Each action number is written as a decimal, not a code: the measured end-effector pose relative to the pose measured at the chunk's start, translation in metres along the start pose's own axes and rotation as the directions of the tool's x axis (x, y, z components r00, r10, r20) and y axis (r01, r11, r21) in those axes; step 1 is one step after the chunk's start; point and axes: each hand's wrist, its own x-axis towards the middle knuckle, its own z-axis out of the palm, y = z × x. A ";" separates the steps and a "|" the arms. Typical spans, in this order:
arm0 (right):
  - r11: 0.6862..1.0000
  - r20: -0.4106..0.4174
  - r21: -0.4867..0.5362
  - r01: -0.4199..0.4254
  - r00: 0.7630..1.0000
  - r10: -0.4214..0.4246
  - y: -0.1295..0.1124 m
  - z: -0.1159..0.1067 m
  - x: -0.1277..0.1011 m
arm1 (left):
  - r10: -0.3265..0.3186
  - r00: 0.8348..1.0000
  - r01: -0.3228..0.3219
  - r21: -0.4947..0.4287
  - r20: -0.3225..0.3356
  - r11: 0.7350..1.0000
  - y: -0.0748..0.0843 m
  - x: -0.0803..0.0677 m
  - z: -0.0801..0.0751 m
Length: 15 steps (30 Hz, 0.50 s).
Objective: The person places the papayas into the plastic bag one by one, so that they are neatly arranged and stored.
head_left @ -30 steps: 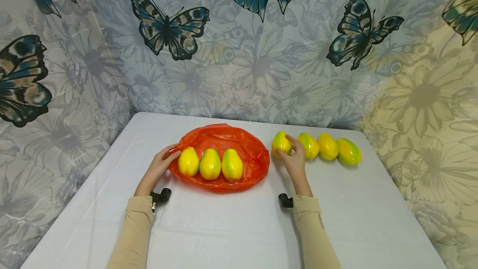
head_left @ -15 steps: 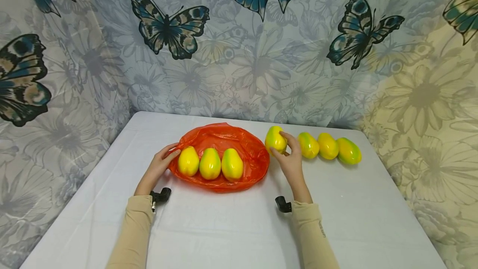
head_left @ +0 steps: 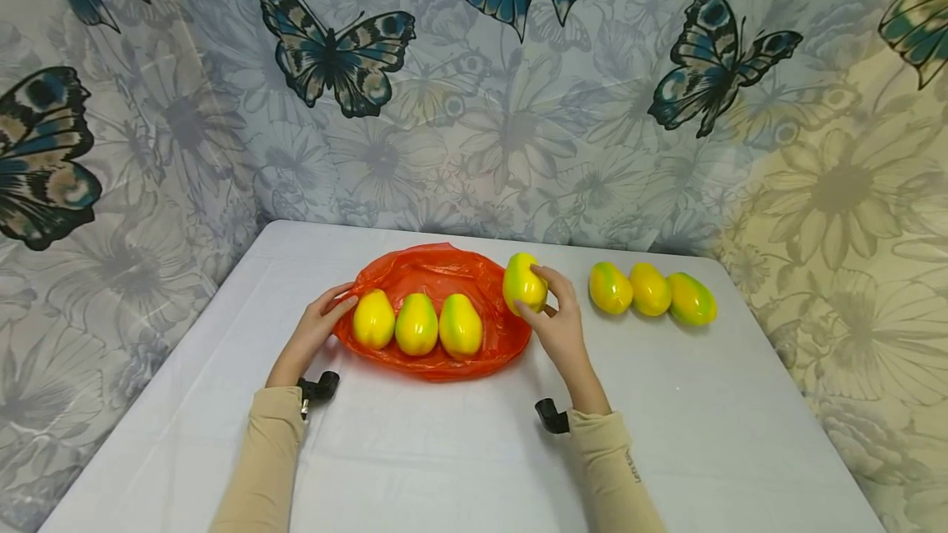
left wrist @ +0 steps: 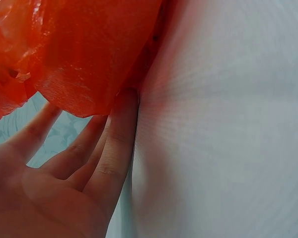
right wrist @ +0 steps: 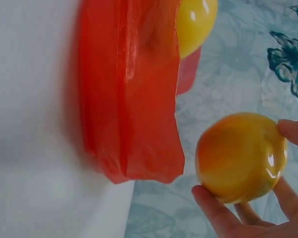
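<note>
In the head view, 7 yellow-green toy mangoes show: 3 stand in a row (head_left: 417, 324) on the orange plastic bag (head_left: 444, 270), 3 more lie in a line (head_left: 652, 293) near the bench's far right edge, and 1, the held mango (head_left: 524, 283), is pinched between thumb and fingers of the right hand (head_left: 557, 326), lifted just above the bag's right rim. The left hand (head_left: 317, 331) lies with relaxed, straight fingers touching the bag's left edge. There are 2 hands, 1 bag and 1 bench (head_left: 459, 451) under a white cloth; butterfly-and-flower curtains (head_left: 474, 105) hang behind and at both sides. Against 0.5 s ago, the held mango has moved left, from just beside the line of 3 to the bag's rim; the left hand has stayed put. In the left wrist view, the left hand (left wrist: 74, 173) has 4 straight fingers pressed together beneath the orange plastic bag (left wrist: 79, 54). In the right wrist view, fingertips (right wrist: 213, 208) clasp the held mango (right wrist: 241, 156) beside the bag (right wrist: 134, 99), with 1 other mango (right wrist: 196, 22) past it.
</note>
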 end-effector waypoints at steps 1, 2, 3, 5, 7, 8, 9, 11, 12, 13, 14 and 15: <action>1.000 0.005 0.000 -0.002 1.000 0.002 0.000 0.001 -0.001 | 0.001 1.000 -0.001 0.000 0.001 1.000 0.000 0.000 0.000; 1.000 0.010 0.000 -0.001 1.000 0.001 0.000 0.002 -0.002 | 0.002 1.000 -0.002 0.001 0.001 1.000 0.000 0.000 0.000; 1.000 0.016 0.000 -0.001 1.000 0.001 -0.001 0.003 -0.002 | 0.003 1.000 -0.003 0.003 0.000 1.000 0.000 0.000 0.000; 1.000 0.027 0.003 -0.002 1.000 0.002 -0.001 0.004 -0.004 | 0.003 1.000 -0.003 0.010 0.000 1.000 0.000 0.000 0.000; 1.000 0.034 0.004 0.000 0.999 0.000 -0.001 0.006 -0.005 | -0.001 1.000 0.001 0.012 -0.001 1.000 0.000 0.000 0.000; 1.000 0.037 0.006 0.001 0.999 -0.002 -0.001 0.007 -0.005 | -0.002 1.000 0.002 0.013 -0.002 1.000 0.001 0.000 0.000; 1.000 0.042 0.008 0.003 0.999 -0.003 -0.001 0.008 -0.006 | -0.002 1.000 0.002 0.013 -0.001 1.000 0.001 0.000 0.000; 1.000 0.052 0.007 0.004 0.999 -0.004 -0.001 0.010 -0.007 | -0.001 1.000 0.001 0.013 -0.001 1.000 0.001 0.000 0.000; 1.000 0.058 0.005 0.003 0.998 -0.003 0.000 0.011 -0.008 | 0.000 1.000 0.000 0.011 -0.002 1.000 0.001 0.000 0.000; 1.000 0.064 0.002 0.001 0.998 -0.001 0.000 0.012 -0.009 | 0.003 1.000 -0.003 0.013 -0.001 1.000 0.001 0.000 0.000; 1.000 0.072 0.001 0.000 0.997 -0.001 0.001 0.013 -0.009 | 0.006 1.000 -0.006 0.014 -0.002 1.000 0.000 0.000 0.000; 1.000 0.077 -0.003 -0.002 0.997 0.002 0.001 0.013 -0.010 | 0.008 1.000 -0.008 0.015 -0.002 1.000 0.000 0.000 0.000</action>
